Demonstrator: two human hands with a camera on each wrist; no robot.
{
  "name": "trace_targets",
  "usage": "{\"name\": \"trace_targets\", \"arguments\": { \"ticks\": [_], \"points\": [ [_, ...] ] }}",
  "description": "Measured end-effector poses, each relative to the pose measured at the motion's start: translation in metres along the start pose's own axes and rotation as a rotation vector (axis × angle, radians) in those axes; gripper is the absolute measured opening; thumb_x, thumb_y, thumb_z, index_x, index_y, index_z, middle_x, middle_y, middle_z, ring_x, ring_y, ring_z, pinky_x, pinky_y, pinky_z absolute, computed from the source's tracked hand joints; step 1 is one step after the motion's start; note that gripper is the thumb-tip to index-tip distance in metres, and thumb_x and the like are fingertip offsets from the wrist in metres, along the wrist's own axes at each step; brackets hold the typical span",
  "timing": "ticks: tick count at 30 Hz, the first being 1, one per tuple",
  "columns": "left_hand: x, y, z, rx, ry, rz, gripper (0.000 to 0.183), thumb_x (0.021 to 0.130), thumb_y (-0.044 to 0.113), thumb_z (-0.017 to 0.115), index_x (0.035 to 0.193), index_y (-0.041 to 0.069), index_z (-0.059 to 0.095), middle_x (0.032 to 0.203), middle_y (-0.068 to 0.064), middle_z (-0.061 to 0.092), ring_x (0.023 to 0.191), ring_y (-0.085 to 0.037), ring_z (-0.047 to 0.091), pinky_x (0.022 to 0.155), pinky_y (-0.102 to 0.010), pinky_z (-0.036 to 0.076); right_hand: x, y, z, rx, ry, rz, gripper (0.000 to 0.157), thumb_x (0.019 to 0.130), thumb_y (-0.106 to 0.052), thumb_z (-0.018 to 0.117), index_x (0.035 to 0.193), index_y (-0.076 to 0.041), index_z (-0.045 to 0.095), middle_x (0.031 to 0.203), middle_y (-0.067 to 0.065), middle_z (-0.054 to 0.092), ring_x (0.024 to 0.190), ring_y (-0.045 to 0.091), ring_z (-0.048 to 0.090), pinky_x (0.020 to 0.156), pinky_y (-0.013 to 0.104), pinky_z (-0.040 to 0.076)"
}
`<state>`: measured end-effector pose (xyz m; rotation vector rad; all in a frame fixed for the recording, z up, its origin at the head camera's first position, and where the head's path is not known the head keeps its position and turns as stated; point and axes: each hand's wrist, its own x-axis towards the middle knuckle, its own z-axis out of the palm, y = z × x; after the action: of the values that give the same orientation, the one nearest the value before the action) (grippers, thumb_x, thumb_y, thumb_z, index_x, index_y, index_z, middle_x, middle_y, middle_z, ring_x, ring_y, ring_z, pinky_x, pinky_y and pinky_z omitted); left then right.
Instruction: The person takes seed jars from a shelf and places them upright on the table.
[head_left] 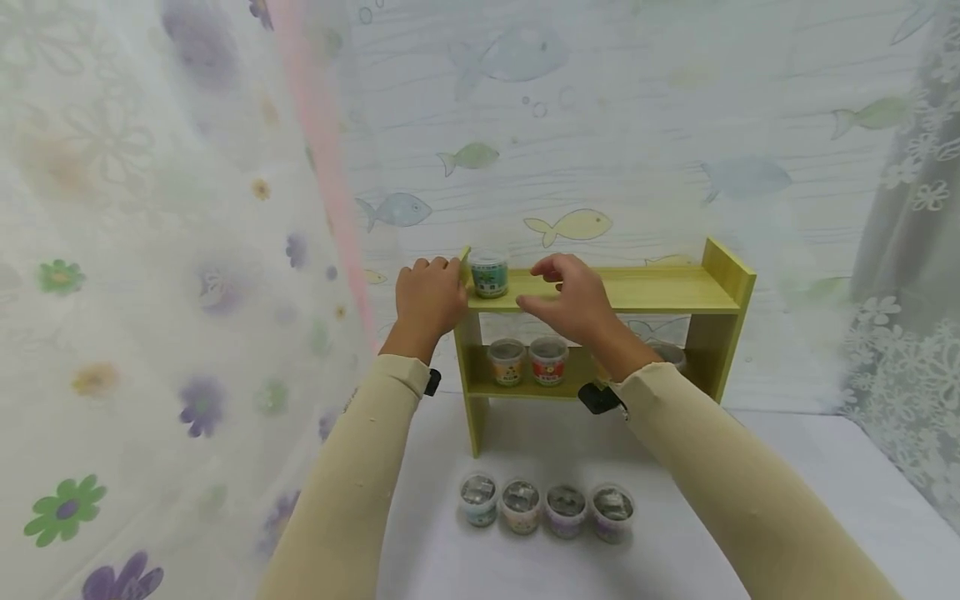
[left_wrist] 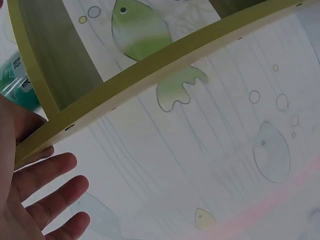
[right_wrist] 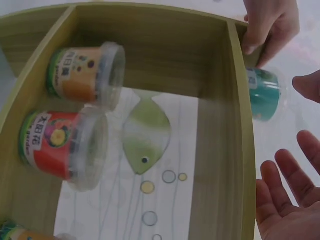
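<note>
A small wooden shelf (head_left: 660, 290) stands upright on the white table. My left hand (head_left: 431, 296) grips the top of its left end panel; in the left wrist view, thumb and index finger meet the board while the other fingers (left_wrist: 62, 192) spread out beyond its edge. On the top board, beside that panel, sits a teal-labelled plastic cup with a clear lid (head_left: 490, 277). My right hand (head_left: 573, 300) hovers to the right of this cup, thumb and fingers apart, holding nothing. In the right wrist view, its fingers (right_wrist: 292, 175) are spread near the teal cup (right_wrist: 265, 95).
An orange-labelled cup (head_left: 507, 367) and a red-labelled cup (head_left: 549, 367) stand on the lower board. Further right, another cup (head_left: 670, 356) is partly hidden by my right forearm. Several lidded cups (head_left: 566, 510) line the table in front. Patterned curtains hang behind and left.
</note>
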<state>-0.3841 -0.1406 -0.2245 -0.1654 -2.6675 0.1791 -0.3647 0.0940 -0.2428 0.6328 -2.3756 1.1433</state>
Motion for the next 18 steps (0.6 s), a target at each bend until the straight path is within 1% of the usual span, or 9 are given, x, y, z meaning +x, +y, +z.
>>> {"name": "trace_targets", "arguments": {
  "ticks": [4,9,11,14,18],
  "points": [
    [-0.001,0.003,0.004,-0.019,0.019,-0.006,0.041,0.110,0.031,0.041,0.144,0.013,0.055,0.134,-0.007,0.065,0.118,-0.034,0.060,0.100,-0.054,0.050,0.011,0.000,0.003,-0.007,-0.010,0.026,0.048,0.092,-0.036,0.079,0.129,-0.011,0.061,0.135,0.010,0.060,0.126,0.030,0.060,0.102,0.051,0.053],
    [-0.003,0.009,0.010,-0.047,0.029,-0.023,0.040,0.109,0.031,0.043,0.142,0.013,0.056,0.123,-0.006,0.070,0.106,-0.034,0.063,0.093,-0.053,0.053,0.024,0.000,0.006,0.033,-0.039,0.080,0.056,0.092,-0.038,0.079,0.135,-0.010,0.057,0.138,0.009,0.060,0.127,0.029,0.061,0.103,0.049,0.054],
    [-0.003,0.010,0.010,-0.054,0.042,-0.027,0.039,0.108,0.029,0.043,0.140,0.012,0.057,0.117,-0.007,0.071,0.102,-0.034,0.065,0.089,-0.052,0.054,0.033,-0.001,0.008,0.045,-0.049,0.101,0.061,0.092,-0.041,0.079,0.139,-0.011,0.054,0.141,0.010,0.058,0.129,0.029,0.061,0.103,0.049,0.054],
    [-0.002,0.008,0.009,-0.070,0.062,-0.042,0.037,0.107,0.028,0.044,0.137,0.013,0.059,0.107,-0.007,0.073,0.094,-0.035,0.066,0.083,-0.052,0.055,0.046,-0.005,0.014,0.066,-0.071,0.132,0.073,0.091,-0.048,0.078,0.147,-0.011,0.049,0.147,0.012,0.055,0.132,0.031,0.059,0.104,0.050,0.053],
    [-0.002,0.004,0.008,-0.085,0.070,-0.066,0.034,0.106,0.030,0.045,0.134,0.015,0.059,0.091,-0.010,0.072,0.085,-0.035,0.068,0.077,-0.052,0.054,0.056,-0.008,0.024,0.095,-0.125,0.185,0.089,0.089,-0.060,0.075,0.158,-0.016,0.040,0.154,0.009,0.052,0.139,0.030,0.054,0.108,0.050,0.050]
  ]
}}
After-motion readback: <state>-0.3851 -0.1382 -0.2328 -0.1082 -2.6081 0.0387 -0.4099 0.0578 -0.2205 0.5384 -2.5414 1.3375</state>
